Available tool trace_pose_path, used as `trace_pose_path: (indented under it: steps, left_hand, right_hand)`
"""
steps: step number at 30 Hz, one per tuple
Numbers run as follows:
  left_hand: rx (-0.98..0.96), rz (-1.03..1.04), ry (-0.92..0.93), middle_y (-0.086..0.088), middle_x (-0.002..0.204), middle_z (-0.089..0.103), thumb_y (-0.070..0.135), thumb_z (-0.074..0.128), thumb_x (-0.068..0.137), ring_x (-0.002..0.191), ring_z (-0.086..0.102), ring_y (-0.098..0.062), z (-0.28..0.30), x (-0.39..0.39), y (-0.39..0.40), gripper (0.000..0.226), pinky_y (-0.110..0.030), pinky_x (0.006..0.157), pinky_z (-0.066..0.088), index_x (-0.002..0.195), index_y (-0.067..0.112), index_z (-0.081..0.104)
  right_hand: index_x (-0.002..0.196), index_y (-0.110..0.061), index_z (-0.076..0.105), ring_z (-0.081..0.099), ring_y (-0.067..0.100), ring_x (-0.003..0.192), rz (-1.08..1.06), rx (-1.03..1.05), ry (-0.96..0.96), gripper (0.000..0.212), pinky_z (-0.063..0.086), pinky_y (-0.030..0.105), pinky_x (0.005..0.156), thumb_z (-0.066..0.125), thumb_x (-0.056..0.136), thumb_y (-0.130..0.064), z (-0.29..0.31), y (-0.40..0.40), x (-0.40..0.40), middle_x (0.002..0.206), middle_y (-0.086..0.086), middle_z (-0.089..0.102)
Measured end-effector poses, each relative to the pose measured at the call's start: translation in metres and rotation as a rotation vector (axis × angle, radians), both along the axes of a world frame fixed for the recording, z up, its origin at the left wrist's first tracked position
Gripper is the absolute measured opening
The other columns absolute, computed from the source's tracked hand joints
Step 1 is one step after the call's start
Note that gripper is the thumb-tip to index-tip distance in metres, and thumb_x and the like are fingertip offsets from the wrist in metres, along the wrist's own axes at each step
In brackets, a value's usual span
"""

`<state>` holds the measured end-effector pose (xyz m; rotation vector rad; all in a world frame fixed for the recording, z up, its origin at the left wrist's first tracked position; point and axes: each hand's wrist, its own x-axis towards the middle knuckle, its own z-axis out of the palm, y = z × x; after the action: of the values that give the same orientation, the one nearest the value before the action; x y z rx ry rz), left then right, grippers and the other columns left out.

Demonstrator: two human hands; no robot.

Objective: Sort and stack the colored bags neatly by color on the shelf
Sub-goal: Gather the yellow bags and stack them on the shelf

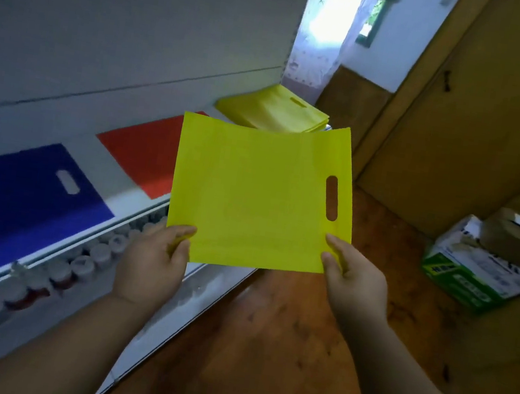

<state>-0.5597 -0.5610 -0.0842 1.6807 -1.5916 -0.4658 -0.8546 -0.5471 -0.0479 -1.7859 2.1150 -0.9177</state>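
The white shelf is running along my left, from seven o'clock up toward twelve, and it is carrying the sorted colours. A blue bag is lying flat on it at nine o'clock, its handle slot showing pale. A red bag is lying flat beyond it at about ten o'clock, apart from the blue one. A stack of yellow bags is sitting at the far end of the shelf at twelve o'clock. Below the shelf edge, a row of white-capped bottles is standing on a lower level at eight o'clock. A green and white carton is resting on the wooden floor at three o'clock.

I am holding one yellow bag flat in the air in front of me, over the shelf edge, its handle slot at the right side. My left hand is pinching its near left corner, thumb on top. My right hand is pinching its near right corner, fingers curled round the edge.
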Motion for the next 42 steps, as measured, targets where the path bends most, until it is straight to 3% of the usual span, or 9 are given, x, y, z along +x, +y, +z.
trace_pose_path:
  steps: [4,9,13,15,17,23,29,35,42]
  left_hand:
    - [-0.016,-0.123,0.016,-0.006,0.106,0.068,0.034,0.053,0.086,0.092,0.063,-0.029,0.009,-0.058,-0.063,0.035,-0.041,0.076,0.054,0.113,0.023,0.073]
    - [-0.007,-0.116,-0.006,-0.008,0.111,0.066,0.023,0.062,0.092,0.094,0.062,-0.032,0.000,-0.125,-0.142,0.024,-0.046,0.077,0.055,0.114,0.022,0.073]
    - [0.021,-0.061,-0.005,-0.007,0.112,0.065,0.018,0.062,0.094,0.090,0.060,-0.024,-0.006,-0.179,-0.190,0.025,-0.036,0.076,0.050,0.117,0.022,0.071]
    - [0.050,0.007,-0.024,-0.005,0.115,0.066,0.018,0.062,0.094,0.098,0.061,-0.026,-0.002,-0.194,-0.208,0.025,-0.034,0.080,0.047,0.118,0.022,0.071]
    - [0.039,0.097,-0.031,-0.006,0.114,0.066,0.017,0.063,0.094,0.106,0.059,-0.029,0.007,-0.203,-0.226,0.025,-0.033,0.083,0.044,0.117,0.021,0.071]
    - [0.078,0.267,-0.139,-0.010,0.107,0.068,0.020,0.064,0.093,0.097,0.062,-0.034,0.009,-0.195,-0.279,0.027,-0.038,0.077,0.047,0.119,0.021,0.070]
    - [0.143,0.353,-0.260,-0.011,0.115,0.066,0.025,0.065,0.092,0.104,0.061,-0.030,0.017,-0.178,-0.345,0.035,-0.036,0.076,0.047,0.126,0.022,0.067]
    - [0.214,0.410,-0.324,-0.009,0.118,0.065,0.029,0.064,0.090,0.103,0.063,-0.030,0.023,-0.190,-0.390,0.035,-0.035,0.081,0.050,0.125,0.025,0.066]
    - [0.399,0.485,-0.427,-0.007,0.125,0.060,0.033,0.055,0.094,0.106,0.061,-0.028,0.005,-0.224,-0.439,0.035,-0.033,0.087,0.048,0.128,0.026,0.063]
  right_hand:
    - [0.129,-0.023,0.064,0.064,0.021,0.113,-0.100,-0.039,0.080,0.036,0.045,0.024,0.086,0.065,0.093,-0.024,0.002,-0.044,-0.058,0.122,0.002,0.069]
    - [0.130,-0.022,0.063,0.061,0.020,0.118,-0.103,-0.019,0.036,0.037,0.041,0.022,0.089,0.065,0.093,-0.023,-0.017,-0.113,-0.126,0.126,0.003,0.066]
    - [0.129,-0.024,0.064,0.062,0.022,0.117,-0.021,-0.001,0.006,0.037,0.043,0.023,0.088,0.067,0.092,-0.022,-0.024,-0.189,-0.180,0.125,0.004,0.067]
    - [0.127,-0.023,0.065,0.062,0.021,0.116,0.043,0.009,-0.006,0.036,0.045,0.025,0.089,0.067,0.091,-0.020,-0.022,-0.231,-0.194,0.123,0.004,0.068]
    - [0.127,-0.021,0.066,0.063,0.021,0.116,0.142,-0.016,0.000,0.036,0.047,0.028,0.091,0.067,0.091,-0.019,-0.017,-0.277,-0.200,0.123,0.003,0.068]
    - [0.131,-0.020,0.063,0.058,0.021,0.121,0.329,-0.007,-0.074,0.036,0.047,0.035,0.097,0.063,0.095,-0.024,-0.017,-0.391,-0.181,0.128,0.003,0.065]
    - [0.126,-0.016,0.065,0.060,0.029,0.105,0.351,0.000,0.100,0.039,0.046,0.036,0.084,0.068,0.090,-0.031,-0.017,-0.486,-0.162,0.112,0.011,0.065]
    - [0.122,-0.015,0.067,0.061,0.026,0.101,0.417,-0.052,0.204,0.034,0.046,0.034,0.078,0.062,0.094,-0.034,-0.002,-0.557,-0.165,0.111,0.007,0.066]
    - [0.123,-0.018,0.066,0.060,0.026,0.103,0.563,0.088,0.332,0.035,0.050,0.036,0.080,0.058,0.095,-0.037,-0.016,-0.632,-0.177,0.118,0.004,0.063]
